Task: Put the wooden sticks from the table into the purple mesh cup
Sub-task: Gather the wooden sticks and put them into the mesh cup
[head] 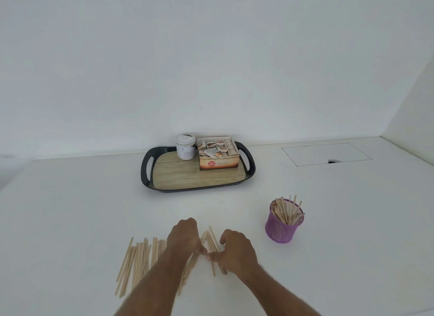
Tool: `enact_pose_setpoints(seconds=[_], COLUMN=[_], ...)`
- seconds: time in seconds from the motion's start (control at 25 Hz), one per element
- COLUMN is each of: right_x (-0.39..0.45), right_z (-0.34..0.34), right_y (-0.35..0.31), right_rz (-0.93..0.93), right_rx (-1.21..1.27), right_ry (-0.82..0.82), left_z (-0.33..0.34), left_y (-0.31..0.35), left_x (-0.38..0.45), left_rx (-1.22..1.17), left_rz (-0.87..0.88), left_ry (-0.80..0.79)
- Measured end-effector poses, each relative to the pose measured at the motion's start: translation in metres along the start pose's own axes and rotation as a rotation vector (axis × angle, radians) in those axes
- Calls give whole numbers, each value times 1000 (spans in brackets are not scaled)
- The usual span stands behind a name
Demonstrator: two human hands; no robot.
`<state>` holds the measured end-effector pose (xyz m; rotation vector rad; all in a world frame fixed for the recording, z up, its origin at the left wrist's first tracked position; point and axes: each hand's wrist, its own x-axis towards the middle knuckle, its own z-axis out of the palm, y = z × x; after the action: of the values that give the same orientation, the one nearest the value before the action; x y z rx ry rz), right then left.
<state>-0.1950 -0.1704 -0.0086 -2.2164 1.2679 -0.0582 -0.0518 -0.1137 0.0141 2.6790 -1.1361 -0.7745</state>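
White table [328, 245] — both hands curled, gathering wooden sticks [138, 259].

A single head-worn wide-angle view looks forward and down over the white bench [70, 210] from the person's standing side. The forearms enter from the bottom edge, nearest the lens. The wall [211, 57] fills the upper half, with the bench's far edge meeting it mid-frame.

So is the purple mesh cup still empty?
No, the purple mesh cup already holds a bunch of thin wooden sticks that poke up above its rim.
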Motion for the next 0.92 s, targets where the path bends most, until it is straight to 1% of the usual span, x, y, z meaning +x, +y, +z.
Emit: enact_pose_setpoints(seconds=[0.28, 0.56, 0.68, 0.92], right_x=[5, 6, 6, 8], right_z=[-2, -2, -4, -16], right_y=[-5, 1, 3, 9], right_rz=[78, 78, 91, 38], right_rx=[-2, 52, 153, 369], right_ry=[3, 3, 19, 78], left_z=[8, 9, 7, -9], left_y=[-1, -5, -9, -10], left_x=[-1, -2, -4, -5], left_rx=[-60, -163, -218, -323], left_rz=[-61, -61, -62, -50], left_ry=[29, 1, -3, 73])
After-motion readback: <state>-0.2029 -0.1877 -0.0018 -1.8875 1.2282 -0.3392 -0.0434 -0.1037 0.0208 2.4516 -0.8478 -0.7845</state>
